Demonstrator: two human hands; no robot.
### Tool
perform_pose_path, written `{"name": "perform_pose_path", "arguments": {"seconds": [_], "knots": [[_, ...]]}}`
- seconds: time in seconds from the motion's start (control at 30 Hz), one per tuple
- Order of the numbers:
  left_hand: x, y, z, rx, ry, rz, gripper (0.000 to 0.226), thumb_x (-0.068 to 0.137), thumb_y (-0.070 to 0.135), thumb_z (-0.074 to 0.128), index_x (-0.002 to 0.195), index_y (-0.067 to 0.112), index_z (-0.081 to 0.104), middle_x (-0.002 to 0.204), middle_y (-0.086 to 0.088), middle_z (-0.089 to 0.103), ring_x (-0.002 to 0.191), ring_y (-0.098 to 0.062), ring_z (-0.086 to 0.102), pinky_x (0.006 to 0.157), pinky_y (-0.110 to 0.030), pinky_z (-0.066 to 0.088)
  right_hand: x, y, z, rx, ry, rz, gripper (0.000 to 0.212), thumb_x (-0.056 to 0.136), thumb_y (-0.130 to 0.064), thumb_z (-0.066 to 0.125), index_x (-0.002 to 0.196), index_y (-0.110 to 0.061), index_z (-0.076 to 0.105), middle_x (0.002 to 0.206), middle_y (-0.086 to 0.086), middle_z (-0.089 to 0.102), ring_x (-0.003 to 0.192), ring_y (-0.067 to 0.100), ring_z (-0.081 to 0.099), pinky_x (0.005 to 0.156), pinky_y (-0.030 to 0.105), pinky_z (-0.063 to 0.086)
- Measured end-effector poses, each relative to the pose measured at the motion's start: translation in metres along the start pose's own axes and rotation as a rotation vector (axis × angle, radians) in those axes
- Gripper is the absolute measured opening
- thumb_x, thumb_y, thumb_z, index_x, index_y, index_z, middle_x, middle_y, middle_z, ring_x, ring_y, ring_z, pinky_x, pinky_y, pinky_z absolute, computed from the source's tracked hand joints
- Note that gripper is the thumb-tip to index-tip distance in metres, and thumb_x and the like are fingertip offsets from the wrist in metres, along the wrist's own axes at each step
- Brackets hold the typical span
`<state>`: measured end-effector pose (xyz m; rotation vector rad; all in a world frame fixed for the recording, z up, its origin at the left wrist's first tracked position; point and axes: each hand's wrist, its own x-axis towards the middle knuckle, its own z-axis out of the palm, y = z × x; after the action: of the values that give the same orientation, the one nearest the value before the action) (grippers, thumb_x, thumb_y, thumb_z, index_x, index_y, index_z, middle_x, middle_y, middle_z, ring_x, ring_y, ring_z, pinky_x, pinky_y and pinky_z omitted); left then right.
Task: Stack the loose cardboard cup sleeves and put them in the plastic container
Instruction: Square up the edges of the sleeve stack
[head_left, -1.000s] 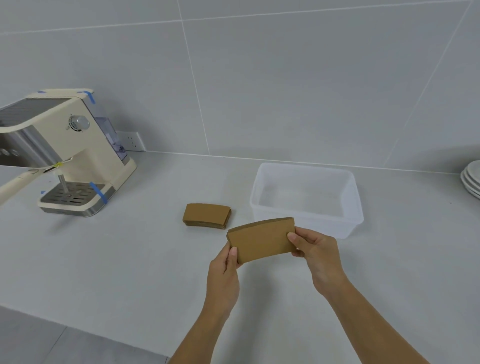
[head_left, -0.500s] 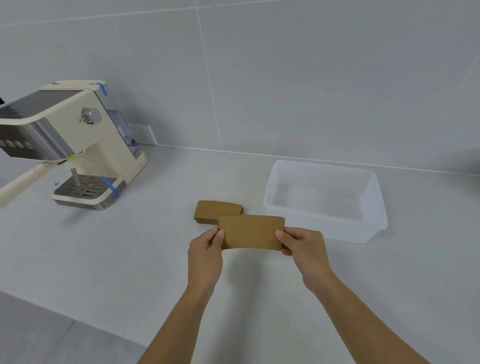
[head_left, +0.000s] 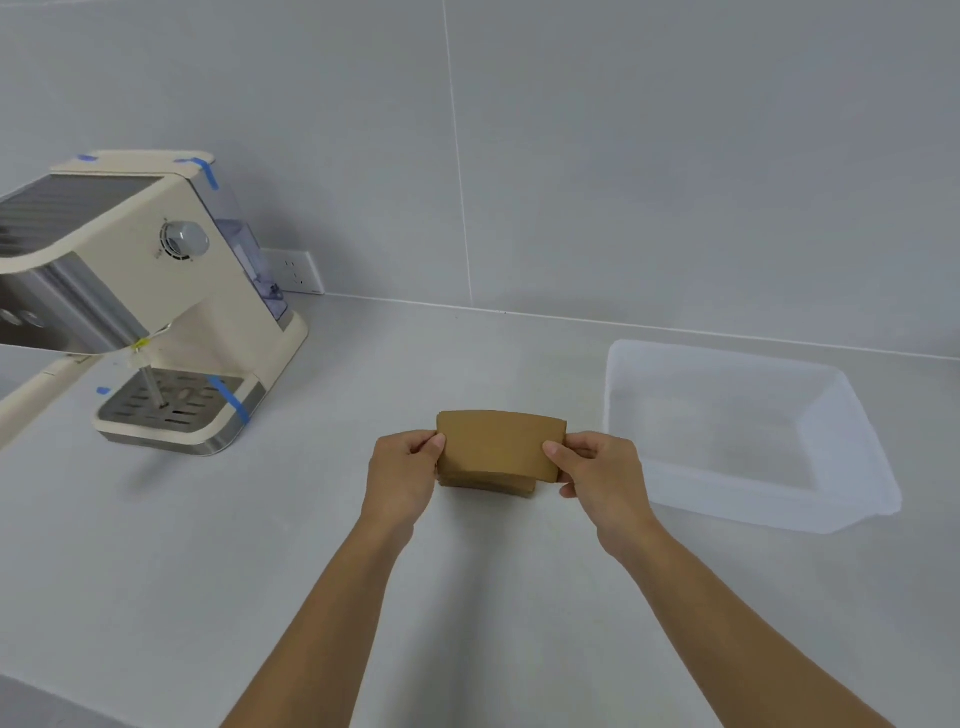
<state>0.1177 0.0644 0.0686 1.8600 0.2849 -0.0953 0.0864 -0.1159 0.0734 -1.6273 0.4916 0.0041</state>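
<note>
my left hand (head_left: 402, 475) and right hand (head_left: 602, 467) pinch the short ends of one cardboard sleeve (head_left: 501, 444), thumbs on top, fingers curled under. i hold it flat, directly over the stack of sleeves (head_left: 488, 482) on the counter (head_left: 260, 545); whether it touches the stack i cannot tell. the plastic container (head_left: 748, 519) sits just right of my right hand, the coffee machine (head_left: 156, 312) far left.

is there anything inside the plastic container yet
No, the plastic container shows only its bare translucent floor; the cardboard sleeves are outside it.
</note>
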Motion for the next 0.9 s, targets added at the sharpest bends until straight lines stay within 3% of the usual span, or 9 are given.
{"name": "perform_pose_path", "arguments": {"seconds": [0.13, 0.33, 0.47, 0.6, 0.7, 0.9], "knots": [[0.02, 0.005, -0.006, 0.012, -0.037, -0.039, 0.031, 0.093, 0.013, 0.051, 0.065, 0.019, 0.063, 0.075, -0.003, 0.055, 0.066, -0.017, 0.045, 0.075, -0.031, 0.043, 0.014, 0.001, 0.016, 0.008, 0.029, 0.031, 0.02, 0.085, -0.015, 0.063, 0.104, -0.009, 0.059, 0.082, 0.003, 0.063, 0.058, 0.016, 0.055, 0.058, 0.024, 0.048], [0.04, -0.004, -0.005, 0.034, -0.057, -0.084, 0.02, 0.093, 0.013, 0.051, 0.079, 0.014, 0.065, 0.078, 0.005, 0.059, 0.07, -0.015, 0.049, 0.081, -0.033, 0.044, 0.025, 0.008, 0.028, -0.051, 0.066, 0.09, 0.028, 0.085, -0.016, 0.063, 0.11, -0.006, 0.057, 0.097, 0.013, 0.064, 0.062, 0.019, 0.057, 0.057, 0.023, 0.05], [0.045, -0.016, -0.005, 0.046, -0.08, -0.12, 0.017, 0.093, 0.014, 0.05, 0.087, 0.012, 0.066, 0.081, 0.005, 0.06, 0.07, -0.015, 0.05, 0.077, -0.03, 0.044, 0.029, 0.016, 0.032, -0.081, 0.061, 0.144, 0.029, 0.085, -0.015, 0.063, 0.111, -0.004, 0.057, 0.103, 0.017, 0.063, 0.07, 0.024, 0.061, 0.071, 0.036, 0.057], [0.049, -0.025, -0.005, 0.024, -0.107, -0.172, 0.014, 0.092, 0.014, 0.052, 0.091, 0.011, 0.066, 0.083, 0.002, 0.06, 0.073, -0.013, 0.053, 0.077, -0.029, 0.046, 0.028, 0.022, 0.035, -0.119, 0.065, 0.164, 0.026, 0.086, -0.015, 0.062, 0.109, -0.004, 0.057, 0.099, 0.011, 0.06, 0.077, 0.021, 0.059, 0.051, 0.017, 0.048], [0.051, -0.031, -0.005, 0.016, -0.125, -0.204, 0.015, 0.091, 0.015, 0.055, 0.101, 0.01, 0.064, 0.091, -0.002, 0.059, 0.078, -0.015, 0.054, 0.073, -0.027, 0.045, 0.028, 0.023, 0.035, -0.136, 0.063, 0.172, 0.021, 0.086, -0.017, 0.062, 0.103, -0.006, 0.057, 0.095, 0.008, 0.059, 0.073, 0.019, 0.058, 0.044, 0.011, 0.045], [0.056, -0.032, -0.009, 0.031, -0.165, -0.224, 0.02, 0.09, 0.023, 0.055, 0.103, 0.01, 0.064, 0.095, -0.004, 0.06, 0.083, -0.018, 0.053, 0.08, -0.031, 0.045, 0.032, 0.028, 0.035, -0.241, 0.039, 0.159, 0.021, 0.086, -0.029, 0.061, 0.097, -0.011, 0.06, 0.093, 0.005, 0.061, 0.076, 0.016, 0.054, 0.072, 0.03, 0.045]]}}
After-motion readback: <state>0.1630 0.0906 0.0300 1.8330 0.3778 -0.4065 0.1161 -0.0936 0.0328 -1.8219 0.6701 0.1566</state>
